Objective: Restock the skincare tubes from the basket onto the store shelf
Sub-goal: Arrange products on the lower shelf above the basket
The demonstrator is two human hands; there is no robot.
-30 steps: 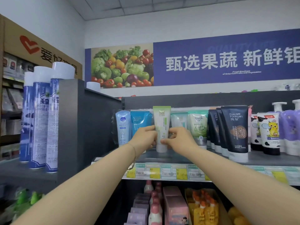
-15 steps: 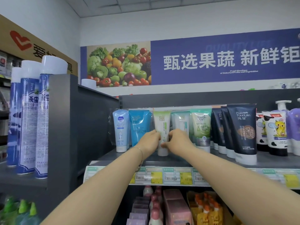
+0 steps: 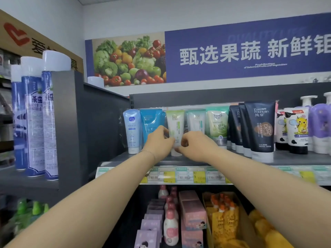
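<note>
Now that it no longer rises above its neighbours, the green-and-white tube [image 3: 175, 126] stands level in the row on the shelf [image 3: 295, 159], between a blue tube [image 3: 150, 122] and a pale tube [image 3: 196, 120] — left hand [image 3: 158, 142] and right hand [image 3: 194, 145] each pinch its lower half. Placement seems nearly finished; only releasing remains.

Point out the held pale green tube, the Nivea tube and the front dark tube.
pale green tube [image 3: 175, 121], head view, upper body.
Nivea tube [image 3: 132, 129], head view, mid body.
front dark tube [image 3: 260, 129], head view, mid label.
</note>
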